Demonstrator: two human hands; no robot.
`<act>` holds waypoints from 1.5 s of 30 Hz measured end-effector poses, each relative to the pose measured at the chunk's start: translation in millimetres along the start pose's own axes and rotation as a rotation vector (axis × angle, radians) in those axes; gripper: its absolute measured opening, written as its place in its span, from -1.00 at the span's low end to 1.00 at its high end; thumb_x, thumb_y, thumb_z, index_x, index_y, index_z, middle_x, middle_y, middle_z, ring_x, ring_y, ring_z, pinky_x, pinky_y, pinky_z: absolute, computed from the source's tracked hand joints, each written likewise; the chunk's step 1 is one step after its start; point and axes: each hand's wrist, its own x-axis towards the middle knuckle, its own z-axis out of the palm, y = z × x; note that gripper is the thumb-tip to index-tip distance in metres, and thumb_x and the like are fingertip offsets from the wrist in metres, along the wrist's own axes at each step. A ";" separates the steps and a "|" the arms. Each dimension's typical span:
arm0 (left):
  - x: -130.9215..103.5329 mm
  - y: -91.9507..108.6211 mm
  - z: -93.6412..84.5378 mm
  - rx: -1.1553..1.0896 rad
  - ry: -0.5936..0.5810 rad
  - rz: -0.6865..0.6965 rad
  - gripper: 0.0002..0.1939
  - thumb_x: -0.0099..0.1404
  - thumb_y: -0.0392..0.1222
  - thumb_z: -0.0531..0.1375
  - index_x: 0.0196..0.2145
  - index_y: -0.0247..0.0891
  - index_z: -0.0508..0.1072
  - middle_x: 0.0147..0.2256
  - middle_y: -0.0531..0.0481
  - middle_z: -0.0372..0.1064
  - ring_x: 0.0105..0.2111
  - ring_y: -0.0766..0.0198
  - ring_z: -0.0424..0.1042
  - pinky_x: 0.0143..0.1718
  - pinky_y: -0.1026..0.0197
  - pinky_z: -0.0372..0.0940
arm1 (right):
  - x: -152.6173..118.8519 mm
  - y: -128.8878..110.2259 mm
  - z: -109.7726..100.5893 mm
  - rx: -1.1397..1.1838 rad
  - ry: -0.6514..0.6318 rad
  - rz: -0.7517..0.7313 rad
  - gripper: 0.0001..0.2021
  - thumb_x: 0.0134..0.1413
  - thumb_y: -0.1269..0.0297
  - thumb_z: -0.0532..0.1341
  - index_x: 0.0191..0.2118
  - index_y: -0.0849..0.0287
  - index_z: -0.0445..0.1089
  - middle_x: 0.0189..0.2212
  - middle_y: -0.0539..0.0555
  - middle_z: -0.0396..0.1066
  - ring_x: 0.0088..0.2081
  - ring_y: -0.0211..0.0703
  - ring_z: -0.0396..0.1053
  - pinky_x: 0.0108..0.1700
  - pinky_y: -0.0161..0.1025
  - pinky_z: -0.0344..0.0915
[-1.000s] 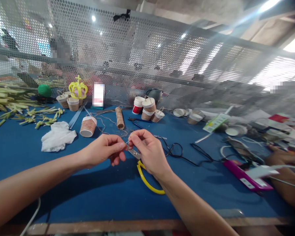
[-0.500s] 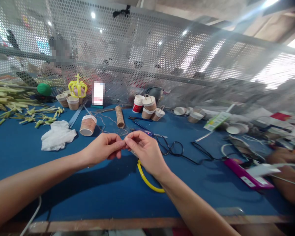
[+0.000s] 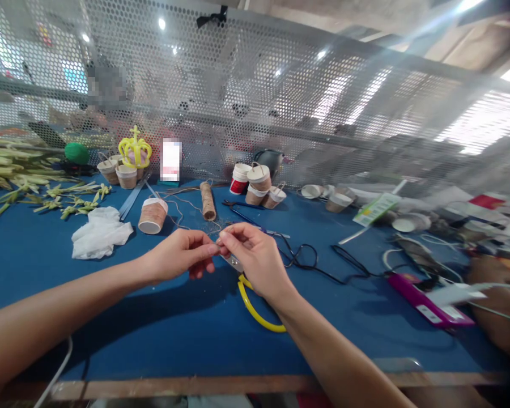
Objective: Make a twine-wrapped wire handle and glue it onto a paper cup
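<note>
Brown-and-white tapered cup (image 3: 152, 214), beyond L hand (image 3: 181, 258) & slightly left; contents: can't tell. Red-and-white cylindrical tub (image 3: 238, 185), beyond R hand (image 3: 255, 258) — any print too small to read. L & R fingertips pinched narrow, meeting at tiny thin piece (image 3: 218, 245) betw. hands; too small to ID. Yellow-handled metal scissors (image 3: 251, 310) under R palm — held or resting, can't tell. Coarse brown twine roll (image 3: 207, 201), cylindrical, beyond L fingertips.

Single head-worn view from near side of table (image 3: 187, 328), facing forward and down across it; close range, near edge (image 3: 187, 386) low, mesh (image 3: 221, 90) beyond far side.
</note>
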 end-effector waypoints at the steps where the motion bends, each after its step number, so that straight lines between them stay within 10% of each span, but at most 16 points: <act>1: 0.0 -0.2 -0.7 0.002 -0.020 -0.002 -0.76 0.17 -0.07 0.05 -0.47 -0.33 0.26 -0.58 0.06 0.32 -0.68 0.47 0.21 -0.66 0.38 0.10 | 0.4 -0.8 -1.5 0.010 0.016 -0.004 -0.90 -0.05 0.29 0.17 -0.48 0.20 0.31 -0.57 -0.03 0.37 -0.53 -0.33 0.34 -0.44 -0.34 0.31; 35: -4.5 2.4 1.9 -0.234 -0.136 -0.072 -0.75 0.21 -0.09 0.02 -0.36 -0.37 0.32 -0.64 0.09 0.28 -0.73 0.54 0.02 -0.69 0.40 -0.11 | -3.0 -2.4 -7.8 0.027 -0.010 -0.071 -0.92 0.00 0.35 0.14 -0.45 0.23 0.27 -0.51 -0.02 0.37 -0.51 -0.38 0.35 -0.42 -0.40 0.31; 45: -2.5 -0.2 2.2 0.171 0.002 0.055 -0.74 0.21 -0.09 -0.01 -0.50 -0.32 0.27 -0.65 0.14 0.23 -0.70 0.51 0.01 -0.67 0.40 -0.07 | -1.7 2.7 -6.7 0.172 -0.066 0.002 -0.91 -0.02 0.35 0.16 -0.48 0.23 0.34 -0.53 -0.03 0.37 -0.50 -0.36 0.37 -0.39 -0.38 0.33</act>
